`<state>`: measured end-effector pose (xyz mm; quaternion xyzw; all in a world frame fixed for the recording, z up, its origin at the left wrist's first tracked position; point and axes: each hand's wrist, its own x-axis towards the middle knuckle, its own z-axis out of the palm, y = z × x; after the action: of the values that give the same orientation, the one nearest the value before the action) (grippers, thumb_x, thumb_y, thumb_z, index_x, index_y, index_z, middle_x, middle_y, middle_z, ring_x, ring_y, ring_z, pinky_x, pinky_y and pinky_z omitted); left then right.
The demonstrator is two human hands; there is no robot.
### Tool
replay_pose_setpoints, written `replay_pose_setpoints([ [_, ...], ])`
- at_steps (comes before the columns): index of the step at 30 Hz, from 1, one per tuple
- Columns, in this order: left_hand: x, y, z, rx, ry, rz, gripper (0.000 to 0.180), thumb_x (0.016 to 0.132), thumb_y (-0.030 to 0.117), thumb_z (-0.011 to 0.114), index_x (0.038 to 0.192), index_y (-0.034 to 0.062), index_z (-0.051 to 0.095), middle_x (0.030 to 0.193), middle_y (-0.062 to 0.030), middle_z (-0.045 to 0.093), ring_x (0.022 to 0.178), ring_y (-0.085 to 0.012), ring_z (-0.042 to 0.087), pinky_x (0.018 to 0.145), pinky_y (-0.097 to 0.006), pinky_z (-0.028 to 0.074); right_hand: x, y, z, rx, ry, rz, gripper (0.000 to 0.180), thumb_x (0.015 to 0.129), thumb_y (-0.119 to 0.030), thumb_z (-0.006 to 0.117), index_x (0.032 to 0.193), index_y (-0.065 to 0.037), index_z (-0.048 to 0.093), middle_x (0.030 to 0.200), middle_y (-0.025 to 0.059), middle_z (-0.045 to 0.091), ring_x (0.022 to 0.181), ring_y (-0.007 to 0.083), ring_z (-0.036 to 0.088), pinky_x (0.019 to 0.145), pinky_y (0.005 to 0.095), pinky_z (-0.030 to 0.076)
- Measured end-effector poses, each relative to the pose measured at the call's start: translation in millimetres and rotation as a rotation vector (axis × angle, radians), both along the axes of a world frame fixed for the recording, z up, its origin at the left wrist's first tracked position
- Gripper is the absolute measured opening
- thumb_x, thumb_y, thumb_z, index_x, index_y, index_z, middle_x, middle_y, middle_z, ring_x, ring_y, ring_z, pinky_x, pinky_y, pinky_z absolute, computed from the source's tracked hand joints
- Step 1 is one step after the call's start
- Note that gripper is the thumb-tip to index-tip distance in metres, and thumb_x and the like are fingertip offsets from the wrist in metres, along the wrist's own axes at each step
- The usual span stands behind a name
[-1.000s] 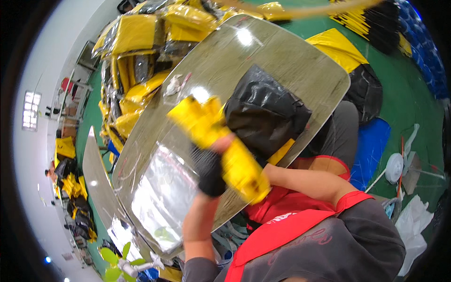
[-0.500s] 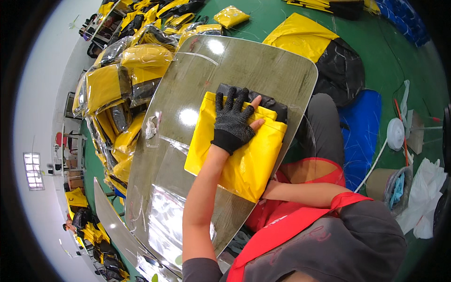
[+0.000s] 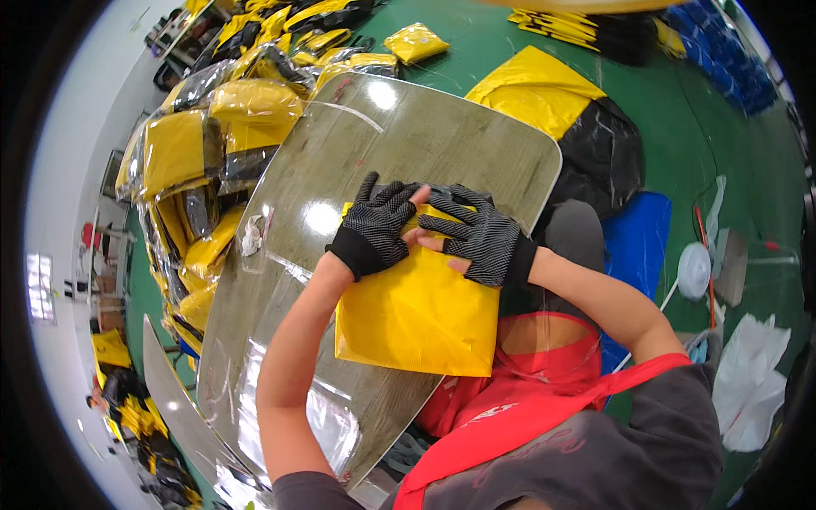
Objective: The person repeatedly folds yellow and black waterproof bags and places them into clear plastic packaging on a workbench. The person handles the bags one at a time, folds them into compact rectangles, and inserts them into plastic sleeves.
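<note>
A folded piece of yellow coated cloth with a black section along its far edge lies on the wood-look table in front of me. My left hand, in a black dotted glove, rests flat on its far left part with the fingers spread. Beside it my right hand, gloved alike, lies flat on the far right part, fingers stretched toward the left. Some fingertips of both gloves are bare, and the thumbs nearly meet. Most of the black section is hidden under the hands.
Clear plastic bags and a crumpled white scrap lie on the table. Wrapped yellow-and-black packs are heaped at the left. Beyond the table's right corner sits a yellow-and-black bundle, with a blue sheet nearer me.
My right hand has come up from the near edge onto the cloth's far part. The cloth has turned to lie squarer to me, and my left hand has shifted left and nearer.
</note>
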<state>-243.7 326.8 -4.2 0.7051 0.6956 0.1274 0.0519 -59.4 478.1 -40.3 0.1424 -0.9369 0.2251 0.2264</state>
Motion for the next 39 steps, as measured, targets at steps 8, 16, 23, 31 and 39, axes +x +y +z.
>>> replay_pose_setpoints([
  [8,10.2,-18.8,-32.3,0.204,-0.129,0.095,0.042,0.091,0.034,0.050,0.127,0.0156,0.057,0.126,-0.0089,0.059,0.110,-0.0311,0.053,0.098,-0.044,0.035,47.9,17.6,-23.5,-0.014,0.133,0.294,0.046,0.090,-0.042,0.053,0.129,-0.019,0.053,0.135,0.0150,0.049,0.130,0.0370,0.041,0.107,0.0632,0.024],
  [16,33.9,-81.1,-26.9,0.336,-1.690,0.337,0.055,0.093,0.046,0.055,0.127,0.0027,0.055,0.131,-0.0097,0.055,0.121,-0.0215,0.050,0.106,-0.039,0.033,26.6,40.0,27.0,-0.341,0.007,0.224,0.015,0.079,-0.010,0.063,0.095,-0.011,0.064,0.107,0.0128,0.067,0.110,0.0351,0.060,0.103,0.0469,0.038],
  [23,92.2,-97.0,-51.3,0.789,-1.225,1.175,0.064,0.080,0.023,0.077,0.127,-0.0024,0.043,0.122,-0.0153,0.059,0.110,-0.0227,0.058,0.093,-0.033,0.046,-25.0,24.0,7.4,-1.196,-0.769,-0.232,0.045,0.081,-0.025,0.076,0.115,0.001,0.062,0.104,0.0042,0.066,0.093,0.0134,0.059,0.082,0.0260,0.047],
  [31,13.2,-129.2,-59.1,0.080,-0.740,1.102,0.059,0.097,0.051,0.035,0.112,-0.0019,0.057,0.098,-0.0286,0.064,0.096,-0.0413,0.062,0.083,-0.047,0.047,-23.4,24.6,-31.4,-1.214,-0.756,-0.197,0.043,0.079,-0.020,0.077,0.115,-0.002,0.061,0.105,0.0039,0.065,0.093,0.0118,0.058,0.084,0.0274,0.047],
  [39,-223.0,-233.6,-88.9,0.182,-0.004,1.547,0.047,0.082,0.040,0.061,0.112,0.0041,0.063,0.102,-0.0245,0.065,0.099,-0.0388,0.061,0.085,-0.046,0.048,-21.3,22.4,-26.8,-1.284,-0.830,-0.197,0.044,0.083,-0.019,0.072,0.121,-0.001,0.059,0.112,0.0045,0.065,0.100,0.0147,0.059,0.090,0.0289,0.045],
])
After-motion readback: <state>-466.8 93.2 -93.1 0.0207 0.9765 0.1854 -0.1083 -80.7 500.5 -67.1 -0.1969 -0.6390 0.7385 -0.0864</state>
